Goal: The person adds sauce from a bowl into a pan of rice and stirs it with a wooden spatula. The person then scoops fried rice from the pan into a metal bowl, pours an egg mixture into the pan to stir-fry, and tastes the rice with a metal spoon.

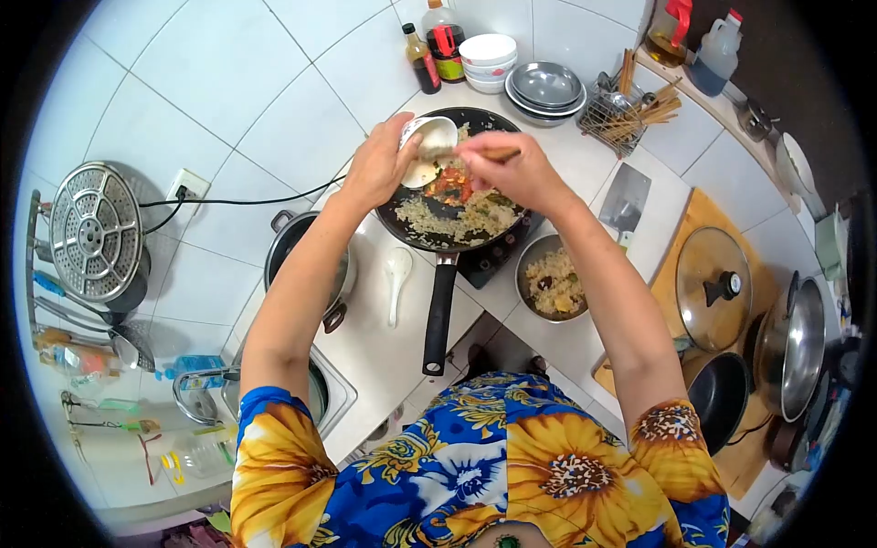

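Over a black frying pan [438, 239], my left hand [379, 164] holds a small white bowl [436, 133], tilted. My right hand [516, 172] grips a wooden-handled utensil [498, 153], whose far end is at the bowl and blurred. Rice [422, 221] lies spread in the pan, with a red and orange heap [449, 185] in its middle. The pan's black handle [438, 320] points towards my body, and neither hand touches it. Right of the pan, near my right forearm, stands a metal bowl [523, 290] of rice mixed with other food.
A white spoon [396, 279] lies left of the pan handle, beside a dark pot [290, 239]. Sauce bottles [425, 64], stacked bowls [489, 57] and a chopstick basket [617, 114] stand behind. At right are a cleaver [626, 196], a cutting board [671, 274] and a glass lid [708, 315].
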A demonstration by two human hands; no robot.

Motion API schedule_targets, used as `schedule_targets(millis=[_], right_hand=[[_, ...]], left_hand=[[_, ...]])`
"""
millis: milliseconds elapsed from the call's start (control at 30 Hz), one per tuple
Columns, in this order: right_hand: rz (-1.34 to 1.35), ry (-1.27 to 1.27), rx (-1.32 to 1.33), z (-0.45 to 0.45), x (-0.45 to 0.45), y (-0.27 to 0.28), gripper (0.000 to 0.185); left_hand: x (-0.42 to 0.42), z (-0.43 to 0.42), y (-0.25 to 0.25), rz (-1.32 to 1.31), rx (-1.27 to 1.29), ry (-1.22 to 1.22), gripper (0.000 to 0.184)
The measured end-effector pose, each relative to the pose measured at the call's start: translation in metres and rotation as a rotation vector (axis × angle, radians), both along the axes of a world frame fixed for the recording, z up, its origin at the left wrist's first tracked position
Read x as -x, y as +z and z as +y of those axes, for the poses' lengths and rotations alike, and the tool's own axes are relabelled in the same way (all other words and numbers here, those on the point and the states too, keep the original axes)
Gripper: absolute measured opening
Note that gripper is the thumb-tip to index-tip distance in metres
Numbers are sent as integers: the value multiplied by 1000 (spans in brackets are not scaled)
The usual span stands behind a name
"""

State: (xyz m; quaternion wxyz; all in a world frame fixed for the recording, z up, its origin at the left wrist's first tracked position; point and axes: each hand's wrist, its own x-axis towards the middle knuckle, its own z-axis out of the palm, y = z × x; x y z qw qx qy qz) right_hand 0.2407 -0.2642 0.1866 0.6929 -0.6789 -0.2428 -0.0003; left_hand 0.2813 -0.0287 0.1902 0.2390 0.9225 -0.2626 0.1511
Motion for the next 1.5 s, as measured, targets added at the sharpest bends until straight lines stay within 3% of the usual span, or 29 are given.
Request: schedule_targets(millis=[67, 233, 300, 400, 533, 667, 733, 800, 867, 1000, 1133, 1200, 1300, 1400, 1500], right_hand=[[82, 87, 193, 0, 10, 6, 17], [115, 30, 129, 0, 11, 10, 16], [5, -50, -8, 6, 3, 0, 16], [36, 79, 94, 1, 7, 0, 15], [190, 44, 184, -23, 10, 10, 15], [249, -133, 276, -46, 3, 8, 26], [235, -169, 358, -52, 0, 5, 29], [154, -304, 485, -56, -12, -6, 30], [27, -311, 539, -54, -29, -26, 31], [156, -313, 454, -31, -65, -89, 26], [174, -193, 427, -11, -61, -59, 28], [76, -265, 573, -19, -63, -30, 29], [156, -269, 880, -26, -58, 12, 39], [318, -220, 697, -9, -63, -44, 39], [435, -180, 405, 22, -66, -60, 36]], left_hand=[[-1, 1, 2, -35, -47, 27, 42], [3, -1, 3, -15, -46, 67, 42], [4, -3, 3, -46, -26, 35, 44], [2, -4, 0, -138, 32, 9, 47], [10, 4, -8, -121, 37, 70, 47], [37, 24, -10, -61, 171, 279, 43], [68, 35, -5, 202, 482, 543, 41], [94, 60, -31, 164, 721, 589, 40], [143, 63, -30, 346, 986, 725, 42], [231, 73, -56, 466, 1165, 975, 48], [290, 86, -94, 553, 1244, 1052, 54], [307, 89, -115, 565, 1238, 1063, 54], [322, 91, -144, 574, 1204, 1117, 45], [325, 90, -166, 611, 1166, 1165, 45], [321, 89, -168, 606, 1171, 1164, 42]])
